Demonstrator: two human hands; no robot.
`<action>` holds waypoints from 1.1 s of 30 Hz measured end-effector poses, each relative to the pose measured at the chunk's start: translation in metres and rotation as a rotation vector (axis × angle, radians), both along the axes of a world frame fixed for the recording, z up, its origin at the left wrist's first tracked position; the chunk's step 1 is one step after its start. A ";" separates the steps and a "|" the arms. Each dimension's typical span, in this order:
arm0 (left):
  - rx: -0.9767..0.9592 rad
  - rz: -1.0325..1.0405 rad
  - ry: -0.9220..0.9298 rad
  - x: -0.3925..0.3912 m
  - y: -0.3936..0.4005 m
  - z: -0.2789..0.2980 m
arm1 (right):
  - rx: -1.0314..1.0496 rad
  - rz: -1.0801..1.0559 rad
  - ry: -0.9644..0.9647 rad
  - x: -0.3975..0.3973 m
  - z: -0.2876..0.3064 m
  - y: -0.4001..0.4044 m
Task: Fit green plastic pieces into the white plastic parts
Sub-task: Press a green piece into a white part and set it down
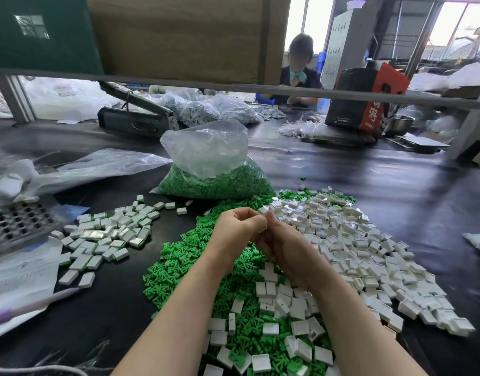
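My left hand point(234, 229) and my right hand point(283, 248) meet fingertip to fingertip above the table, all fingers curled. A small white plastic part point(264, 227) shows between them, mostly hidden, and both hands pinch it. Whether a green piece is in it I cannot tell. Under my hands lies a heap of loose green plastic pieces point(184, 256). A wide heap of white plastic parts point(369, 240) spreads to the right. White parts with green edges showing point(106, 234) lie in a separate group on the left.
A clear bag of green pieces point(214, 180) stands behind the heaps. A grey perforated tray point(16, 226) and plastic sheets sit at the left. A metal rail point(233, 86) crosses overhead. Another person point(298, 74) works across the black table beside a red-and-black box point(366, 96).
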State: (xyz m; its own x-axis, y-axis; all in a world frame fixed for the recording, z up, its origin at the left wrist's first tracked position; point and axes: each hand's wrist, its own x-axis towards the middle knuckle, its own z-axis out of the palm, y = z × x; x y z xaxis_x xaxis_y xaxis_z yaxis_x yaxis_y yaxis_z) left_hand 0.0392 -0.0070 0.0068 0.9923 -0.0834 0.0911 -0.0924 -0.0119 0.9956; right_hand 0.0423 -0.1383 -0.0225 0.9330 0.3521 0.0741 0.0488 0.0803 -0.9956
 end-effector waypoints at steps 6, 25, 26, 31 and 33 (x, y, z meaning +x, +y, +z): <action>-0.016 -0.005 -0.031 -0.002 -0.004 0.000 | 0.061 -0.020 0.023 0.001 -0.002 -0.004; 0.019 -0.022 -0.004 -0.001 -0.002 -0.003 | -0.042 -0.059 -0.051 0.000 -0.003 -0.004; 0.023 -0.025 -0.002 -0.001 -0.001 -0.003 | -0.044 -0.060 -0.052 0.000 -0.003 -0.004; 0.028 -0.054 0.010 0.000 0.003 -0.001 | -0.052 -0.061 -0.049 -0.001 -0.001 -0.001; 0.036 -0.046 0.020 0.001 0.004 0.000 | -0.062 -0.068 -0.062 -0.001 0.001 0.001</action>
